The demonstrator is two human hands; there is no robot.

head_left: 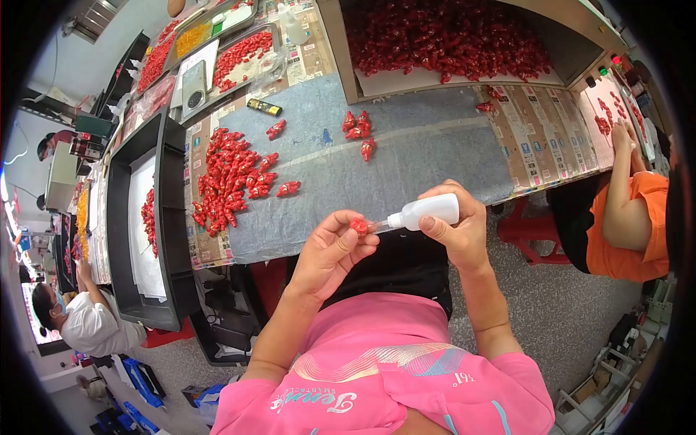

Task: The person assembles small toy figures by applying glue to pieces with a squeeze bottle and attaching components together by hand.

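Observation:
My left hand (330, 250) pinches a small red figurine (359, 226) between thumb and fingers, just off the table's front edge. In my right hand (464, 225) is a white squeeze bottle (429, 212), lying nearly level with its thin nozzle aimed left. The nozzle's tip reaches the figurine; whether it touches cannot be made out. On the grey-blue table mat (304, 196) lies a heap of like red figurines (230, 174) to the left. A small cluster of red pieces (357, 125) sits farther back, with a single figurine (367, 149) beside it.
At the back, an open box (351, 65) holds a large mass of red pieces. A black tray (170, 239) stands left. Behind it are a phone (193, 87), metal trays (272, 36) and a translucent bottle (292, 25). A person in orange (631, 225) works at right, another in white (105, 322) at left.

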